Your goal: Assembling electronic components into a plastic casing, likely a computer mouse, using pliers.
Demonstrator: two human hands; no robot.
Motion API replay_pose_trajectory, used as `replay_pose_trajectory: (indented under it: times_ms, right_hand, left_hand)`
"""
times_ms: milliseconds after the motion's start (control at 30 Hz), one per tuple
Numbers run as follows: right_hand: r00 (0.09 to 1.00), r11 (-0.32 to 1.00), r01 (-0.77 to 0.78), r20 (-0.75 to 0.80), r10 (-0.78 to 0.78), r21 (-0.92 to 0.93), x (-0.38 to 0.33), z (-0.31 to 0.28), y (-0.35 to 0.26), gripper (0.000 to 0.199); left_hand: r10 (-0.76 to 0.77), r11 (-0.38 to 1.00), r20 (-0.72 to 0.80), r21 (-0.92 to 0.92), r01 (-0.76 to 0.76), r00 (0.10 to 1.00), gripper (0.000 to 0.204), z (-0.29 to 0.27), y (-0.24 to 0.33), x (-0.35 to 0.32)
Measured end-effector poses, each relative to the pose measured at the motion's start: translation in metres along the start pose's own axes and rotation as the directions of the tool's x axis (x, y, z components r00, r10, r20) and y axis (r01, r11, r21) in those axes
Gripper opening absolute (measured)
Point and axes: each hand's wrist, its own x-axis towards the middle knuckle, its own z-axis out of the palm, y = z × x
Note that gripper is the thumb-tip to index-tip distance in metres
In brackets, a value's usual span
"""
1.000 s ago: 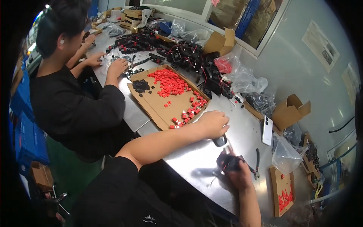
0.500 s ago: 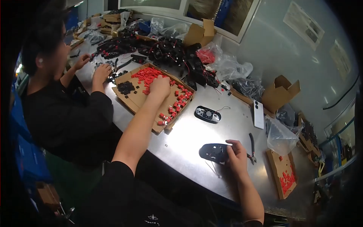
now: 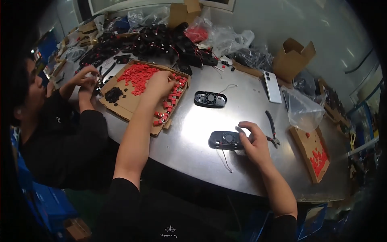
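Black oval part (image 3: pixel 225 140) w/ a round fan-like centre lies flat on the metal table (image 3: pixel 193 137), near the front edge, its thin wire trailing toward the person. Right hand (image 3: pixel 254 142) steadies it at its right end: thumb and fingers curled loosely round the edge, not clenched, index lifted a bit above it. Looks like a light hold, not a squeeze.

Left hand (image 3: pixel 159 82) is stretched out over the cardboard tray (image 3: pixel 133 105), palm down, fingers bent together into the red pieces (image 3: pixel 139 76). Can't tell if it has actually pinched one – fingertips are hidden behind the hand.

To do this step well, imo: take one red piece only, w/ thumb and forefinger, not a scoop; the pieces lie crowded and a rough grab could knock the row along the tray's right edge. Keep the right hand planted so the black part doesn't slide on the slick metal, and mind the wire.

Also about: a second black oval part (image 3: pixel 210 99) further back, well apart from the first; pliers (image 3: pixel 272 130) just right of the right hand; a white phone (image 3: pixel 272 86); a clear plastic bag (image 3: pixel 302 111); a smaller tray (image 3: pixel 314 153) w/ a few red bits. A co-worker (image 3: pixel 60 133) sits at the left, own hands busy beside the tray.
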Motion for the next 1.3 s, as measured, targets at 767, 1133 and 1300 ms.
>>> replay_pose_trajectory:
  times_ms: [767, 1133, 1300]
  right_hand:
    - [0.85, 0.857, 0.49, -0.134, -0.51, -0.159, 0.007, -0.017, -0.001, 0.065]
    - [0.89, 0.033, -0.448, 0.449, -0.08, 0.894, 0.009, -0.013, 0.013, 0.061]
    - [0.856, -0.009, -0.501, 0.494, -0.152, 0.866, 0.006, -0.007, 0.011, 0.072]
  left_hand:
    - [0.45, 0.453, -0.018, -0.857, -0.245, 0.893, 0.027, 0.019, 0.148, -0.106]
    - [0.505, 0.153, -0.053, -0.977, -0.149, 0.862, 0.032, 0.023, 0.148, -0.112]
    - [0.564, 0.242, -0.217, -0.879, -0.412, 0.796, 0.032, 0.023, 0.149, -0.114]
